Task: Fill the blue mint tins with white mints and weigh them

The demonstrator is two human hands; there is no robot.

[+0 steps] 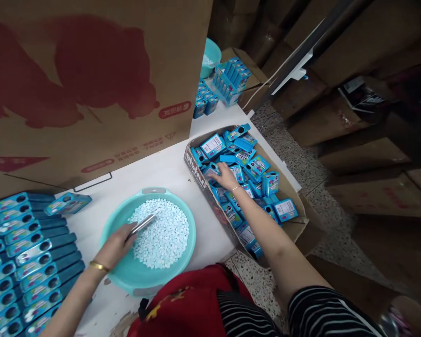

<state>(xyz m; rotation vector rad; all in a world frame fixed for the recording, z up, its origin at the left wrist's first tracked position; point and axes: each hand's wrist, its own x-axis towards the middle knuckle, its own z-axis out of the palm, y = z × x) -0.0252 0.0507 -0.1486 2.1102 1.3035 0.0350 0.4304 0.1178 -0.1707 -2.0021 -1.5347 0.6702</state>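
Observation:
My left hand (118,243) is closed around a narrow shiny metal scoop (143,223), whose tip reaches over the small white candies (163,238). These candies lie in a turquoise plastic basin (108,271) on the white table. Inside an open cardboard carton (214,206) to the right, my right hand (224,177) has its fingers round a small blue box (211,169). Many similar blue boxes (257,166) lie jumbled about it. Part of the gripped box is hidden by the fingers.
Rows of blue boxes with round dark openings (28,252) stand at the left, with a single box (68,204) lying behind them. A large cardboard box (91,84) walls off the back. Beyond are another turquoise basin (212,54) and more blue boxes (206,100). Cartons (365,154) fill the right.

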